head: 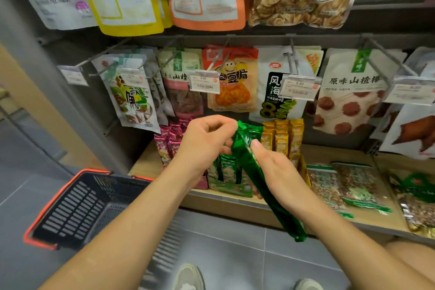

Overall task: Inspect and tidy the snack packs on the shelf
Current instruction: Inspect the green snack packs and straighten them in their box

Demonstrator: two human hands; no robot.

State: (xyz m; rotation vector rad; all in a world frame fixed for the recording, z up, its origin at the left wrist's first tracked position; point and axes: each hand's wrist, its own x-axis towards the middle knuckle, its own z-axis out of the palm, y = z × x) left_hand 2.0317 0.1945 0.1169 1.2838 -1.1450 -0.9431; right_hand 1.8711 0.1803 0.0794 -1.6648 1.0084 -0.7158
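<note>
Both hands are on one long green foil pack (246, 153), held in front of the shelf (329, 150), just above the green display box (231, 187). The left hand (204, 139) pinches the top crimp and the right hand (280, 172) wraps round the middle, thumb on the face. It looks light, crinkly and slick, and probably crushable, so I'd hold it by the end seams and not squeeze.

Both bare forearms reached forward and converged. My left hand (207, 139) pinched the top end of the green pack (284, 221), fingers curled. My right hand (277, 172) gripped its middle, thumb along the front.
</note>
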